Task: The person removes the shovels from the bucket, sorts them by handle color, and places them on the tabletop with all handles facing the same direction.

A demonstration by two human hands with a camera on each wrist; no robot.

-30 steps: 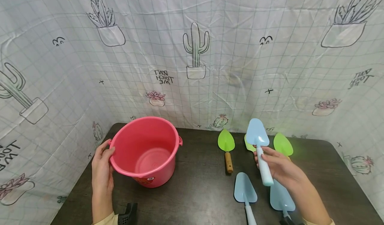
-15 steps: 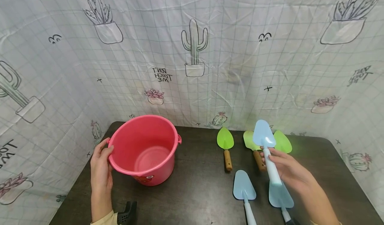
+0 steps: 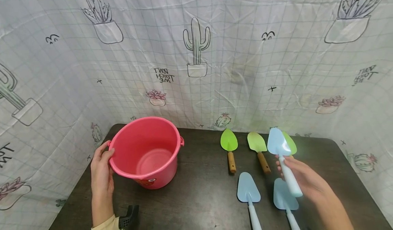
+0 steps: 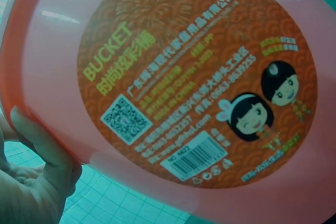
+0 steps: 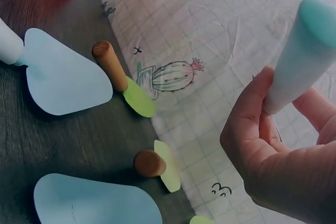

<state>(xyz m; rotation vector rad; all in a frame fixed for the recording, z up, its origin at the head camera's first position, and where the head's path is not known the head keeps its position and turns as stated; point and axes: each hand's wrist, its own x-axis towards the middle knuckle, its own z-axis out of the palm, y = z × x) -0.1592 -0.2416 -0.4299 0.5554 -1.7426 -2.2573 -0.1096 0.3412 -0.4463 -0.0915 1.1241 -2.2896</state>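
Observation:
My left hand [image 3: 102, 173] grips the left rim of an empty-looking red bucket [image 3: 167, 175]; the left wrist view shows its round orange label [image 4: 197, 82]. My right hand [image 3: 307, 180] pinches the pale handle of a light blue trowel [image 3: 278, 141], held above the table with its blade pointing away. Below it lies a second blue trowel [image 3: 284, 196], and a third blue trowel [image 3: 248, 189] is to its left. Behind are green trowels with wooden handles: one on the left [image 3: 229, 140], a paler trowel [image 3: 257, 142] in the middle, and one [image 3: 290, 143] partly hidden behind the held blade.
A dark wooden table [image 3: 196, 199] carries everything. White cloth [image 3: 233, 52] printed with cacti and a grid hangs behind it and along both sides. A black wrist strap [image 3: 130, 218] shows at the left sleeve.
My right hand has moved rightward with the blue trowel, uncovering the middle green trowel and covering part of the right green one. The left hand still holds the bucket rim.

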